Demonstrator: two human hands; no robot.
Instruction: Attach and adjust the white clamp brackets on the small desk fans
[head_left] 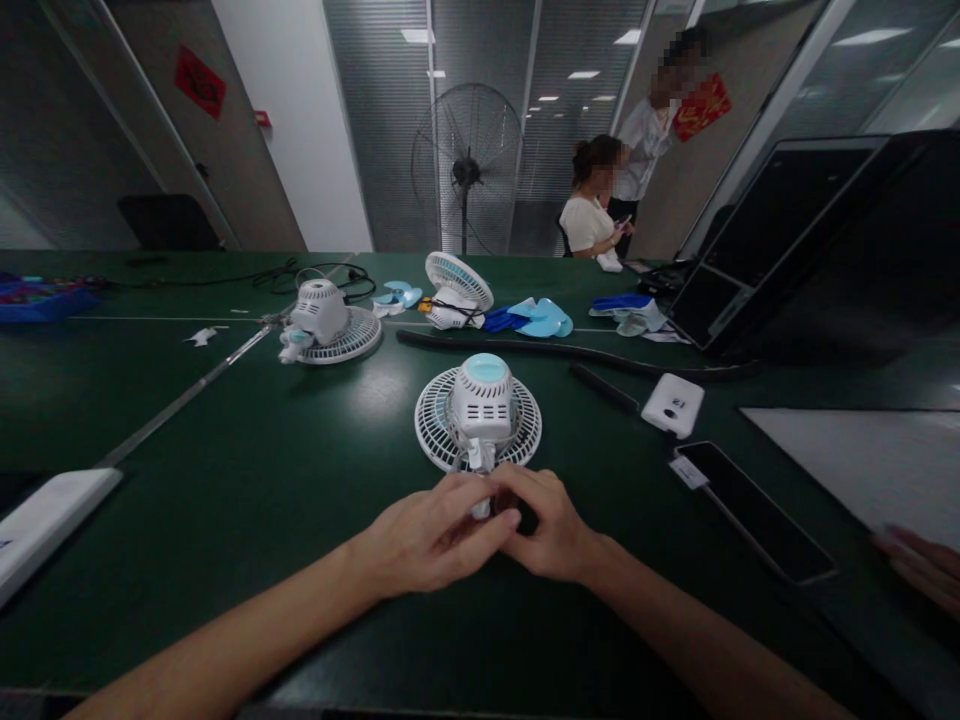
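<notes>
A small white fan (484, 410) lies grille down on the green table, its motor housing with a light blue cap facing up. Its white neck points toward me. My left hand (439, 535) is closed around the near end of that neck, thumb and fingers pinched together. From the other side my right hand (551, 525) curls its fingers onto the same end, its fingertips meeting those of the left. The fingers partly hide the end of the neck, so its exact shape does not show.
Behind stand a second white fan (319, 320), another fan head (457, 290) and blue fan blades (544, 318). A black tube (562, 350) crosses the table. To the right lie a white power bank (673, 405), a phone (757, 510) and another person's hand (922, 565).
</notes>
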